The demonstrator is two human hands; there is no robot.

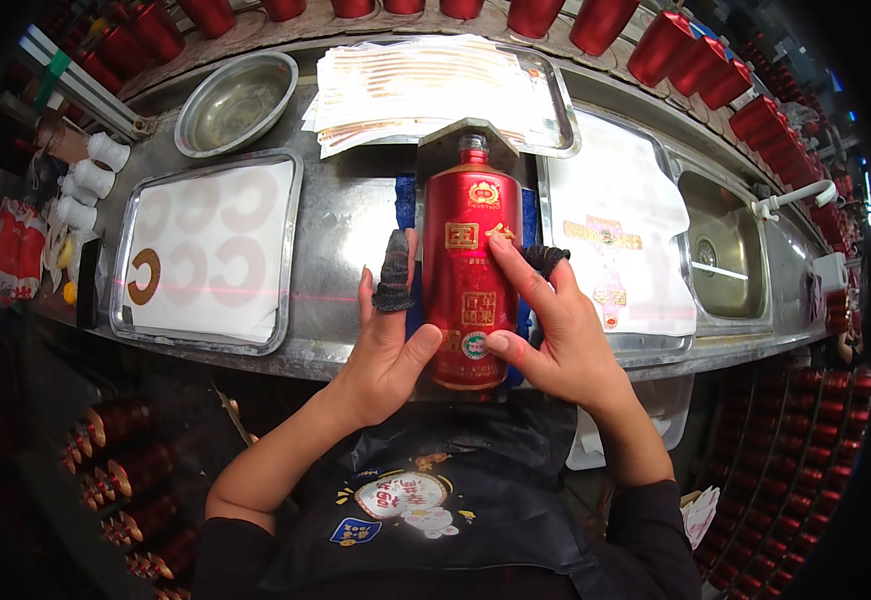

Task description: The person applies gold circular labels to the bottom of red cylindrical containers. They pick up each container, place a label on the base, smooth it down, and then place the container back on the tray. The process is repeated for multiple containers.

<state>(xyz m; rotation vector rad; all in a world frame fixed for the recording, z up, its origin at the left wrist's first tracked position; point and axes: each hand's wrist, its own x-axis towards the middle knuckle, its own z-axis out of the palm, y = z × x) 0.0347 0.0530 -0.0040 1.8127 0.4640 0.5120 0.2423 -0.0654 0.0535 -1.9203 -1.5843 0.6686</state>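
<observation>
A red bottle (477,285) with gold and green decals and a clear cap lies on a stand in front of me, its neck pointing away. My left hand (381,355) is at its lower left side, thumb near the edge and fingers stretched upward and apart. A black finger cover (394,272) sits on one of those fingers. My right hand (566,345) is spread over the right side. Its index fingertip touches a gold character decal, and its thumb lies near the round green decal (474,345). Another dark finger cover (548,261) shows on my right hand.
On the left, a tray (296,215) holds a white sheet with one gold C-shaped decal. Stacked decal sheets (421,90) and a metal bowl (237,104) stand behind. To the right are a sheet of decals (646,290) and a sink (724,245). Red bottles (661,48) line the back.
</observation>
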